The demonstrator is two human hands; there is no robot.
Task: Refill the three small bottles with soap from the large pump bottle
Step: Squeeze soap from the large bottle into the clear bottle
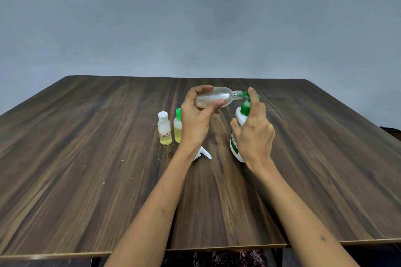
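Note:
My left hand [196, 119] grips a clear small bottle [219, 96], uncapped and lying sideways in the air, its open neck right at the green pump spout. The large white pump bottle [237, 136] with a green pump head [247, 105] stands on the table. My right hand [255, 132] wraps its body, with the index finger laid over the pump top. Two small bottles stand to the left: one with a white cap [164, 129] and one with a green cap [177, 125], both holding yellowish liquid. A white spray-trigger cap [204, 154] lies on the table under my left wrist.
The dark wooden table [86, 158] spreads wide on all sides, with its near edge at the bottom of the view. A plain grey wall stands behind it.

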